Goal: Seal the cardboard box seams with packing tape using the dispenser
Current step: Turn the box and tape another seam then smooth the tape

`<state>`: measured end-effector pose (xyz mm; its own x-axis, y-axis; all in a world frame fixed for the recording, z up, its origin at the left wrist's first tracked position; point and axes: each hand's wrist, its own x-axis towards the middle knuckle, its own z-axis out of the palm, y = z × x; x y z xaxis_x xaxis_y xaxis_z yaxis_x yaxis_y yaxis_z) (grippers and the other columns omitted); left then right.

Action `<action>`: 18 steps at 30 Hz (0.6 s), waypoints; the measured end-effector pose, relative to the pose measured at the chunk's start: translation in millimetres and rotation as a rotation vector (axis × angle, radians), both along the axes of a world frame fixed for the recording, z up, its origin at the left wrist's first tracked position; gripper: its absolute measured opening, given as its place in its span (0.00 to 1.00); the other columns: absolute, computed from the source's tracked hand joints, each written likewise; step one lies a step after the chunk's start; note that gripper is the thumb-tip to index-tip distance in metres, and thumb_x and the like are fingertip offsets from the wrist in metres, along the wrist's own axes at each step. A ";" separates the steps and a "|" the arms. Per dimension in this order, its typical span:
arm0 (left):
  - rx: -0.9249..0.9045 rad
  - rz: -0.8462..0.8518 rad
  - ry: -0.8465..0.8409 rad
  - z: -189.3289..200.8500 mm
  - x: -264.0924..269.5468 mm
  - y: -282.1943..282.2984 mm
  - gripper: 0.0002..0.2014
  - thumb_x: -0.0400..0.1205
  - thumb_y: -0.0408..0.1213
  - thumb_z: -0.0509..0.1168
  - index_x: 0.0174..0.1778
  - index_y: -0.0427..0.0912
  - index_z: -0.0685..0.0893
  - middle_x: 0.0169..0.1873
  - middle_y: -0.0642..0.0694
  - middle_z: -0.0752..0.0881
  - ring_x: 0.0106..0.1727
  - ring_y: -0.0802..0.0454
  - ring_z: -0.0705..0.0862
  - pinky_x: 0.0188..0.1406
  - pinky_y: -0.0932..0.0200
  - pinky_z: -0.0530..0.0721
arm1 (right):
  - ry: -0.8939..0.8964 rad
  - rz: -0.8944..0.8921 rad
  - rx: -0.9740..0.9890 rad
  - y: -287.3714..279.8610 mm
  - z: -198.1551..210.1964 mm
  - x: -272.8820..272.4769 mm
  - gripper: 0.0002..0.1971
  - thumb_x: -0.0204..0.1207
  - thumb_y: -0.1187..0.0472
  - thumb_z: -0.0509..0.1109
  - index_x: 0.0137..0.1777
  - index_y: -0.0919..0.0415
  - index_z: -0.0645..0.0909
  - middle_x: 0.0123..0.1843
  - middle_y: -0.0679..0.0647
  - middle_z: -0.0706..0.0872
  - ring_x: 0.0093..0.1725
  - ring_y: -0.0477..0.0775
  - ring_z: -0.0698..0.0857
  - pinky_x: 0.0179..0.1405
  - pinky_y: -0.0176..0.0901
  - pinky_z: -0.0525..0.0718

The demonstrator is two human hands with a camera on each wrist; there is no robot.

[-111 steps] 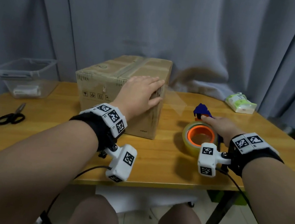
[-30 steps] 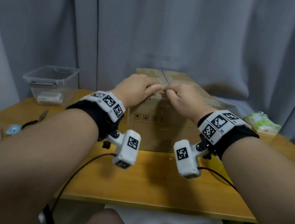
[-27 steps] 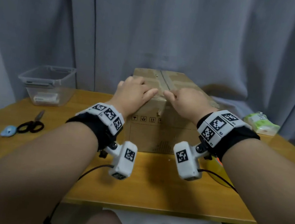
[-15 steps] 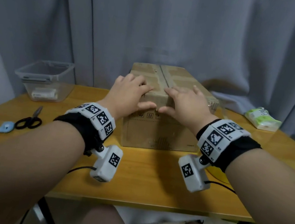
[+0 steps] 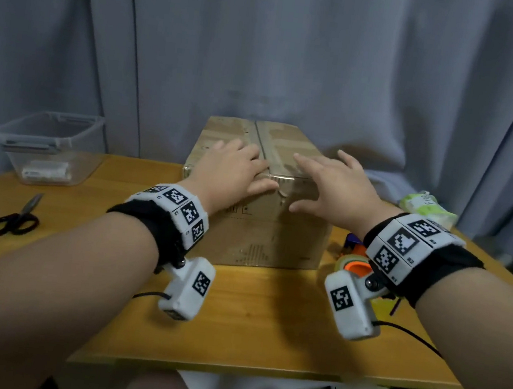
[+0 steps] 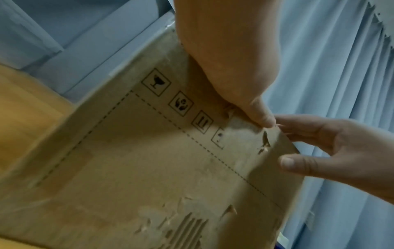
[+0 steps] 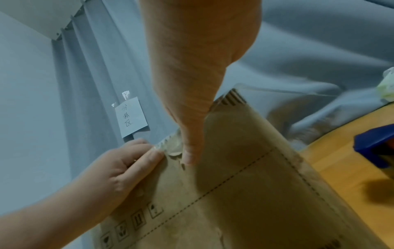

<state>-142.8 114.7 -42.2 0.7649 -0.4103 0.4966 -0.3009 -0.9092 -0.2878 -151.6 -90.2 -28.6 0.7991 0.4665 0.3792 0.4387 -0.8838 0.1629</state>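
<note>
One cardboard box (image 5: 258, 194) is seen standing at the middle of the tabletop (image 5: 250, 316). The left hand (image 5: 229, 168) is laid flat on its top, fingers straight, thumb pressed on the tape end at the near edge. The right hand (image 5: 333, 187) is spread loosely, nothing grasped. The tape (image 5: 271, 157) is best rubbed outward from the seam so that no bubbles are left. One tape dispenser (image 5: 355, 258) is seen beside the box, one pair of scissors (image 5: 14, 219), one plastic tub (image 5: 50, 143).
</note>
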 end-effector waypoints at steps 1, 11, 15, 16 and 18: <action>0.029 0.007 -0.015 -2.4 0.4 0.5 0.35 0.78 0.66 0.42 0.67 0.48 0.80 0.55 0.47 0.81 0.56 0.43 0.77 0.51 0.48 0.72 | -0.005 -0.003 -0.008 -1.5 -3.2 1.3 0.43 0.69 0.37 0.71 0.81 0.50 0.60 0.76 0.50 0.74 0.76 0.52 0.70 0.79 0.52 0.53; -0.063 0.005 -0.020 17.9 1.0 -21.8 0.33 0.83 0.63 0.44 0.47 0.38 0.83 0.49 0.40 0.83 0.52 0.39 0.79 0.44 0.49 0.71 | -0.066 0.011 0.009 -2.7 -14.0 6.9 0.38 0.67 0.38 0.73 0.77 0.49 0.68 0.64 0.50 0.79 0.66 0.55 0.76 0.67 0.51 0.66; -0.058 0.051 -0.046 7.9 9.6 -33.2 0.33 0.80 0.65 0.45 0.51 0.37 0.81 0.51 0.39 0.82 0.54 0.38 0.79 0.48 0.45 0.76 | -0.068 0.016 0.045 -5.7 -17.2 7.1 0.36 0.68 0.40 0.73 0.75 0.50 0.70 0.63 0.50 0.80 0.66 0.55 0.76 0.67 0.51 0.65; -0.023 0.056 -0.073 2.0 9.2 -34.1 0.35 0.79 0.66 0.44 0.49 0.37 0.81 0.48 0.39 0.83 0.51 0.38 0.80 0.45 0.45 0.76 | -0.072 0.020 0.051 -6.4 -18.1 7.6 0.36 0.68 0.40 0.73 0.76 0.50 0.70 0.64 0.50 0.80 0.66 0.56 0.77 0.67 0.51 0.66; 0.064 0.078 -0.138 -7.5 4.0 -35.3 0.36 0.74 0.68 0.42 0.45 0.39 0.81 0.43 0.40 0.83 0.45 0.40 0.82 0.40 0.49 0.76 | -0.081 0.026 0.050 -7.1 -18.6 7.6 0.36 0.69 0.39 0.72 0.76 0.50 0.70 0.65 0.50 0.81 0.66 0.56 0.77 0.67 0.51 0.66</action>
